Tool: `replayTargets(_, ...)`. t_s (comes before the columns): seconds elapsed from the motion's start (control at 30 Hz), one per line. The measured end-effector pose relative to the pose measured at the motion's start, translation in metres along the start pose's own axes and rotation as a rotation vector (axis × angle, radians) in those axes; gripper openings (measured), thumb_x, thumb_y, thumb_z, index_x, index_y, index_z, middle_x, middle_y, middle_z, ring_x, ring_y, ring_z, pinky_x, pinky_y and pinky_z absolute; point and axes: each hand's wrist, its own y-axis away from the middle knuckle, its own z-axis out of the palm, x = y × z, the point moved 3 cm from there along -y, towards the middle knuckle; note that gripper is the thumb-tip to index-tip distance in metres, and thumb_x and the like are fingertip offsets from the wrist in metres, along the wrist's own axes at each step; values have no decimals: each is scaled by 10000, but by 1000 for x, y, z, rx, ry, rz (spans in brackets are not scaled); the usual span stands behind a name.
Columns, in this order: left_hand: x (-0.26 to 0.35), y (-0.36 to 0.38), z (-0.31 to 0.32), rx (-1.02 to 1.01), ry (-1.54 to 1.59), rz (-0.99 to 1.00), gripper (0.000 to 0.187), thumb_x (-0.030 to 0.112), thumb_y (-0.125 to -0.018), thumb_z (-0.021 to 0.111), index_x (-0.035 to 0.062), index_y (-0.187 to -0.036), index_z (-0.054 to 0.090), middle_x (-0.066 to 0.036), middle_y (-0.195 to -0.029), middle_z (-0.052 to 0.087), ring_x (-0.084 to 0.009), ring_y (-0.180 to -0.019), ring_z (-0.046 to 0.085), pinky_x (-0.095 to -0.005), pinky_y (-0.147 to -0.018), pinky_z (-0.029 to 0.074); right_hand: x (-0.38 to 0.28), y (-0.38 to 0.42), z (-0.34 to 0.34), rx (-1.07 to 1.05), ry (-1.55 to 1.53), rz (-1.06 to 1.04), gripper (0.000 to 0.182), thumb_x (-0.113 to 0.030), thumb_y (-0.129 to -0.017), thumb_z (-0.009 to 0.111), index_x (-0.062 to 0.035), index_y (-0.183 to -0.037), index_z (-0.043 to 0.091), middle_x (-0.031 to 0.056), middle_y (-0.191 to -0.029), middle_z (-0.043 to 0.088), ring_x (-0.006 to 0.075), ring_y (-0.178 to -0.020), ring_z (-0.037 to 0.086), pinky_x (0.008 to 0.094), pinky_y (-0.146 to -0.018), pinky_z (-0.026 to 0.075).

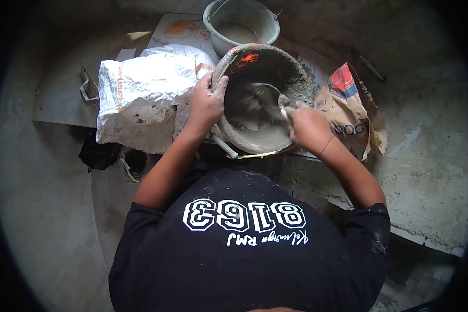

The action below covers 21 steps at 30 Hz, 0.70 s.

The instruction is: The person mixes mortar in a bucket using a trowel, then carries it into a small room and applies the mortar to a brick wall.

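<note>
Mortar bucket between both hands, left hand gripping its rim

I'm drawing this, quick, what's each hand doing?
Left hand: open, grip on the bucket's rim.
Right hand: closed, holding a tool's handle.

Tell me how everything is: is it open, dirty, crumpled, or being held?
Front bucket: smeared inside with grey mix
Back bucket: open, greyish inside
Bucket handle: lowered at the near side
White sack: crumpled, lying down
Paper bag: crumpled
Left hand: gripping the front bucket's rim
Tool: dirty, held inside the front bucket
Right hand: closed around the tool
</note>
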Motion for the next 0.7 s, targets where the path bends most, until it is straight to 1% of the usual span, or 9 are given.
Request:
replayTargets(0.1,0,2,-1,29,-26,24,319,240,-939,592,-53,-1062,616,-208,-907,655,-306,-826,631,-374,-779,472,-6,2,-5,133,30,-133,154,-67,-740,605,-32,-881,656,182,-887,629,335,-851,651,428,-740,535)
replayTargets(0.2,5,1,-3,27,-160,54,322,234,-920,626,-53,-1065,615,-203,-929,651,-291,-852,636,-362,-792,478,-6,-8,5,196,159,-157,103,-63,-760,595,-28,-846,640,163,-862,638,316,-847,656,414,-737,540)
replayTargets(0.23,10,2,-2,-20,-78,-40,324,154,-889,632,-72,-1117,585,-160,-976,648,-238,-901,620,-328,-849,466,-8,-13,6,222,200,-166,71,-62,-781,586,-40,-830,632,152,-850,644,298,-853,660,401,-728,547)
replayTargets(0.27,12,3,0,-67,3,-136,361,75,-858,639,-90,-1168,555,-117,-1022,645,-184,-951,605,-294,-907,454,-6,-19,8,223,197,-160,71,-62,-781,586,-40,-830,632,152,-850,644,298,-853,660,401,-728,547)
replayTargets(0.3,9,0,-1,-73,0,-133,361,75,-858,639,-90,-1168,555,-117,-1022,645,-184,-951,605,-294,-907,454,-4,-25,9,251,219,-165,72,-71,-789,585,-42,-833,634,153,-855,645,296,-845,663,403,-715,550)
replayTargets(0.37,0,-8,0,-141,-24,-75,446,-18,-745,590,-92,-1179,516,-116,-1030,616,-189,-983,592,-294,-925,448,0,-35,10,253,231,-149,97,-99,-831,564,-46,-854,643,150,-864,649,293,-821,676,405,-677,559)
replayTargets(0.47,14,-12,13,-202,-115,-71,506,-48,-674,524,-91,-1177,493,-131,-1073,598,-191,-1025,579,-292,-935,443,5,-38,10,241,247,-155,140,-106,-864,530,-53,-919,647,141,-853,644,287,-789,685,394,-653,562)
replayTargets(0.6,52,-17,44,-346,-117,50,441,-49,-675,520,-79,-1115,540,-114,-976,620,-175,-950,596,-262,-899,444,23,-29,12,338,249,-128,186,-106,-884,501,-63,-995,643,121,-838,636,271,-772,687,378,-637,563)
replayTargets(0.7,60,-20,62,-366,-130,26,418,-46,-674,517,-70,-1089,559,-107,-958,627,-158,-926,597,-253,-885,444,42,-19,29,430,273,-117,230,-104,-878,508,-65,-1068,631,109,-822,626,257,-736,689,356,-605,563)
